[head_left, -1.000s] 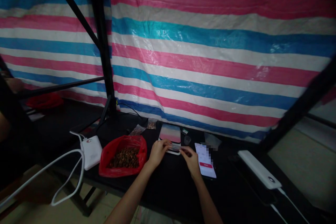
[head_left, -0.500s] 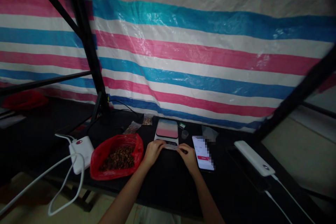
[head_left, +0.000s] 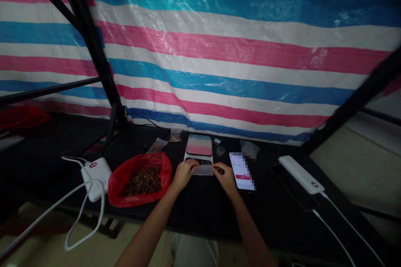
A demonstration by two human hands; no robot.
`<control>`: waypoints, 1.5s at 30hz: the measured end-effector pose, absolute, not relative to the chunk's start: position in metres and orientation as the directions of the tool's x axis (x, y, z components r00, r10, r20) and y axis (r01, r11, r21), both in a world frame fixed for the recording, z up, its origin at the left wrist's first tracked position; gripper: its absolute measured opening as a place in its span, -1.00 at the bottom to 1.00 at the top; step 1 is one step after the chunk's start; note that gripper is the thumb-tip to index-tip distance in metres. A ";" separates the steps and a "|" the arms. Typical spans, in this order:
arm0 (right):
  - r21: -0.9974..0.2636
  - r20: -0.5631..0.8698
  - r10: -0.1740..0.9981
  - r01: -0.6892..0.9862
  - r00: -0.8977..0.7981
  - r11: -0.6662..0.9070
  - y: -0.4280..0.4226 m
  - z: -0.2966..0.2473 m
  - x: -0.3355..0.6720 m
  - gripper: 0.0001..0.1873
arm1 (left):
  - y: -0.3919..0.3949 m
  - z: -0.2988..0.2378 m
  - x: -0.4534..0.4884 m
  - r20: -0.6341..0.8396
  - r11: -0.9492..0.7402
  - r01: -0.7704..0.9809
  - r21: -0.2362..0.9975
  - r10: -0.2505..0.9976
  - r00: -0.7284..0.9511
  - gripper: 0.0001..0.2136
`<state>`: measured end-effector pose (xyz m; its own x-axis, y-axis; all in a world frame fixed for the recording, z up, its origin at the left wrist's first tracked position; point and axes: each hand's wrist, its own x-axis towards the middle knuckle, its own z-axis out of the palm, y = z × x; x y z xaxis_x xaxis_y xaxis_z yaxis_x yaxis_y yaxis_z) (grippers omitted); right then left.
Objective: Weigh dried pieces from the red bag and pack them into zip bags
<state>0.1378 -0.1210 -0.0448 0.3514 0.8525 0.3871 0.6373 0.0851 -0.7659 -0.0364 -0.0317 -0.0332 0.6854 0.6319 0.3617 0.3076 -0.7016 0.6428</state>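
My left hand and my right hand each pinch one end of a small clear plastic bag, held between them just in front of a small kitchen scale. The scale's shiny plate mirrors the striped sheet. A red plastic bag full of brown seeds or nuts lies open to the left of my left hand. A lit phone lies flat right beside my right hand.
The black table carries a white power bank with a looping white cable on the left and a long white power bank on the right. Small filled bags and a tiny cup sit behind the scale. A striped tarpaulin hangs behind.
The camera tilted down, so the table things shifted up and left in view. Both hands stayed at the scale's front edge, and the clear bag between them shows more plainly now.
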 end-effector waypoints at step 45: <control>-0.709 0.332 0.908 0.702 0.255 0.063 -0.120 -0.049 0.140 -0.83 | -0.038 -0.033 -0.034 0.310 -0.736 0.322 0.595 0.580 0.753 -0.83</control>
<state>0.1402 -0.1200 -0.0492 0.2545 0.9083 0.3321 0.7020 0.0627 -0.7094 -0.0335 -0.0375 -0.0329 0.7531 0.5805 0.3097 0.3225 -0.7360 0.5953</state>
